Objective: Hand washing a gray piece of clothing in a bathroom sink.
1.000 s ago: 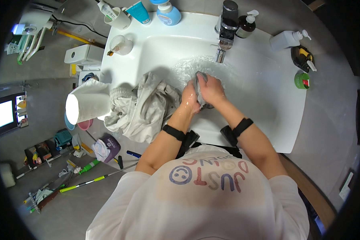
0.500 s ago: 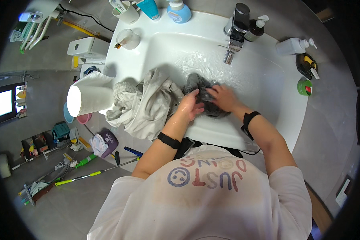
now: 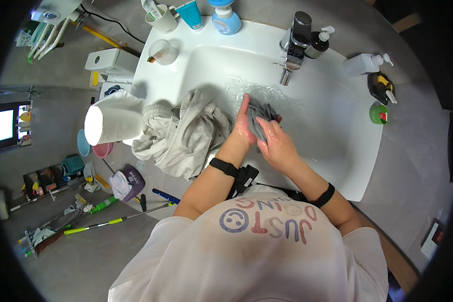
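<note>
A wet dark grey cloth [image 3: 257,115] is bunched between my two hands over the white sink's near part. My left hand [image 3: 243,125] cups it from the left with the thumb pointing up. On the other side my right hand [image 3: 277,145] grips the cloth, its fingers curled and glistening with water. Rippling water [image 3: 264,95] lies in the basin just beyond the cloth. Beside my left wrist, a crumpled light beige garment with an elastic waistband [image 3: 183,133] lies over the sink's left edge. Part of the grey cloth is hidden by my fingers.
A chrome faucet [image 3: 296,44] stands at the back rim, a dark pump bottle [image 3: 318,44] beside it. Cups, a blue tube [image 3: 190,15] and a blue pump bottle [image 3: 226,20] line the back left. A white paper roll [image 3: 110,123] sits left; a white pump bottle [image 3: 363,64] sits right.
My hands have lifted and gathered the grey cloth from the basin into a tighter bundle between them. The water's splashing has lessened. The beige garment stays put.
</note>
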Action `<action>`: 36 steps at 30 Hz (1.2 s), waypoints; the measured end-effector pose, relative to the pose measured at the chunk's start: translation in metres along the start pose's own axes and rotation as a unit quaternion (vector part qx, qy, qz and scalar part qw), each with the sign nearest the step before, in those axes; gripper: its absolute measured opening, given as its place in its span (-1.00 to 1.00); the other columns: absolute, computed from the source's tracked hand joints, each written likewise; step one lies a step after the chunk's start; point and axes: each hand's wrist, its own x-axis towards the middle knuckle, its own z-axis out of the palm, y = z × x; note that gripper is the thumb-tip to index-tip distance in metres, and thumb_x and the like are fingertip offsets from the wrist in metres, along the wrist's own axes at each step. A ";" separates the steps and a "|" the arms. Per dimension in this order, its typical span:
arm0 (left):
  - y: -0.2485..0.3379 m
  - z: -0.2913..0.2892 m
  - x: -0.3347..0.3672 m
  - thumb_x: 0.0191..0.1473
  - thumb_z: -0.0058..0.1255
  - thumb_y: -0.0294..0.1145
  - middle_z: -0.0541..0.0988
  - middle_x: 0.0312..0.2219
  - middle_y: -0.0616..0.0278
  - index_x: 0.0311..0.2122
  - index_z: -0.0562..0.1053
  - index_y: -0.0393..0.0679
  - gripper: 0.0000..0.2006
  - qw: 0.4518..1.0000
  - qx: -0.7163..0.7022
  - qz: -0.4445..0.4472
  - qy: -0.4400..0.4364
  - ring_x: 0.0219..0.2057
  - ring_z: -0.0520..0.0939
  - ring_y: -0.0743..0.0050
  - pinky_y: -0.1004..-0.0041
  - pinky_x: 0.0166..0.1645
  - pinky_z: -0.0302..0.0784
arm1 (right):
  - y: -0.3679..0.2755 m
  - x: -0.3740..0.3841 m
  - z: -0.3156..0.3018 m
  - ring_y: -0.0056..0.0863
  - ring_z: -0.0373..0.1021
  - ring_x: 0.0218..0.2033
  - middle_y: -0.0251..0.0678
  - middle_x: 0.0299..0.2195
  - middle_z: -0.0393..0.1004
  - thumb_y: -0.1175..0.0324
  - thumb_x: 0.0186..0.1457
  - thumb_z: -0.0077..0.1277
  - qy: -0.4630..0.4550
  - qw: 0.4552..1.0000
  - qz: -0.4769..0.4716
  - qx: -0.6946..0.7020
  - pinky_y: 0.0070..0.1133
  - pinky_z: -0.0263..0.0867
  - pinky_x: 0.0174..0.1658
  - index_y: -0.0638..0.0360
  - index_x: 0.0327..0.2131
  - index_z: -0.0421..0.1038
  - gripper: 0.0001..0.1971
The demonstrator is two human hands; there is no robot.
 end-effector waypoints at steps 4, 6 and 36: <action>-0.007 -0.003 0.003 0.09 -0.16 0.00 0.50 -0.29 0.04 -0.20 0.36 -0.21 -0.58 0.998 0.031 -0.015 0.044 -0.25 0.52 0.09 0.09 -0.06 0.42 | -0.001 -0.015 -0.023 -0.10 0.37 -0.27 -0.02 -0.23 0.36 0.42 0.00 -0.04 0.007 0.996 -0.070 0.049 -0.36 0.30 -0.22 0.18 0.00 0.24 -0.58; -0.016 0.019 -0.013 0.14 -0.18 -0.18 0.51 -0.28 0.16 -0.24 0.41 -0.17 -0.72 0.972 0.101 -0.049 0.205 -0.22 0.54 0.23 0.19 -0.07 0.47 | 0.002 -0.012 -0.041 -0.17 0.41 -0.31 -0.04 -0.26 0.39 0.40 0.01 -0.02 0.026 0.992 -0.117 0.045 -0.37 0.33 -0.27 0.16 -0.03 0.27 -0.60; -0.017 0.049 -0.090 0.08 -0.29 0.24 0.42 -0.05 0.03 -0.03 0.35 -0.18 -0.36 0.989 0.091 -0.074 -0.093 -0.03 0.43 0.06 -0.04 0.07 0.31 | -0.016 0.043 -0.043 -0.28 0.25 -0.41 -0.32 -0.52 0.26 0.42 -0.25 0.17 0.116 0.924 -0.365 0.011 -0.44 0.24 -0.32 0.17 -0.62 0.26 -0.77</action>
